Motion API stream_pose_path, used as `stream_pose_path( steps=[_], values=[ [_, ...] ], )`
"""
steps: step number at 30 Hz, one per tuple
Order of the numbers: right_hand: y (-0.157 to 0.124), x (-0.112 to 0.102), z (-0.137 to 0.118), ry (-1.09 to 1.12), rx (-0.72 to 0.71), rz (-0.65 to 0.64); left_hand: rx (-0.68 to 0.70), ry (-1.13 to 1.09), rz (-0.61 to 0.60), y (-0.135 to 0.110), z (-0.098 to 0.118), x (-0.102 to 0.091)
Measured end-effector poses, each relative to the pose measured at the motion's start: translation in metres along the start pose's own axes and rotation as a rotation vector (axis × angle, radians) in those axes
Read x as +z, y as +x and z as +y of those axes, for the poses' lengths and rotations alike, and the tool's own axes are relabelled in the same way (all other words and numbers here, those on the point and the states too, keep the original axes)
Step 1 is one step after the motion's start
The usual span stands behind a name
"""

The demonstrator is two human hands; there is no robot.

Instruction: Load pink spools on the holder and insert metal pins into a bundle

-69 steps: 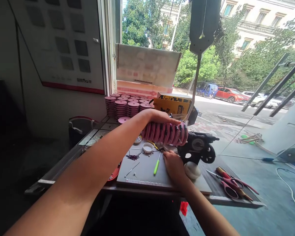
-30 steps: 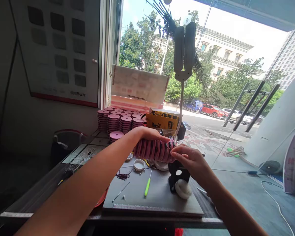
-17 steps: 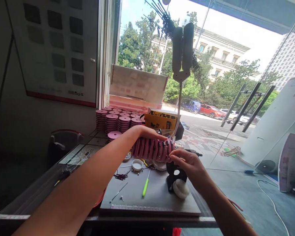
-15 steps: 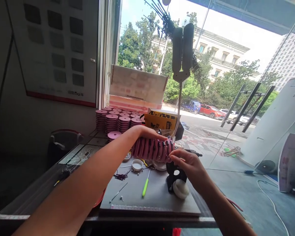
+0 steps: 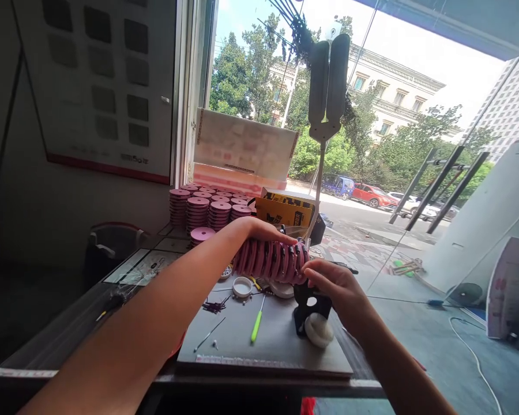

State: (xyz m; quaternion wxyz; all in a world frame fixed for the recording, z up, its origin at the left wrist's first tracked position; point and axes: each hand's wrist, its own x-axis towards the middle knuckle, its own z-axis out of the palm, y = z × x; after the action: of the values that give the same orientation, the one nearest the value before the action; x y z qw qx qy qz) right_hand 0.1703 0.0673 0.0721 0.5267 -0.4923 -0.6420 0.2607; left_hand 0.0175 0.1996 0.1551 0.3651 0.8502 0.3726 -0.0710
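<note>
A row of pink discs (image 5: 259, 259) stands on edge, side by side, above a grey board (image 5: 281, 354). Dark clips and thin strands with bead-like glints show along the discs. My left hand (image 5: 270, 231) reaches over the row from behind, one finger stretched along the top towards the right end; its other fingers are hidden. At the near edge of the right-end discs, my right hand (image 5: 331, 279) has thumb and forefinger pinched together. What lies in that pinch is too small to make out. Below stands a black bracket (image 5: 300, 323) with a round whitish piece (image 5: 319, 331) in front.
A green-handled tool (image 5: 256, 327), a white ring-shaped dish (image 5: 242, 287), dark short sticks (image 5: 215, 306) and a thin rod (image 5: 210, 335) lie on the board. Stacks of pink discs (image 5: 219, 214) and a yellow-black box (image 5: 285, 212) stand behind, near the window.
The right hand has shifted slightly right, its pinch staying near the end discs. The left hand keeps its place over the row. The whole view has shifted a little.
</note>
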Motion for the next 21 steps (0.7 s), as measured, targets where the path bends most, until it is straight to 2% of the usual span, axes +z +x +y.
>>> stream_pose_path(
  steps=[6, 13, 21],
  values=[
    [0.001, 0.004, 0.003, -0.071, -0.043, 0.014, -0.008, -0.014, -0.010, 0.002, -0.001, 0.000],
    [-0.003, 0.009, -0.003, -0.294, -0.164, 0.021, -0.017, -0.025, 0.026, 0.008, -0.005, -0.005],
    [-0.006, 0.009, 0.001, -0.575, -0.341, -0.012, -0.023, -0.085, -0.077, 0.008, -0.005, 0.000]
  ],
)
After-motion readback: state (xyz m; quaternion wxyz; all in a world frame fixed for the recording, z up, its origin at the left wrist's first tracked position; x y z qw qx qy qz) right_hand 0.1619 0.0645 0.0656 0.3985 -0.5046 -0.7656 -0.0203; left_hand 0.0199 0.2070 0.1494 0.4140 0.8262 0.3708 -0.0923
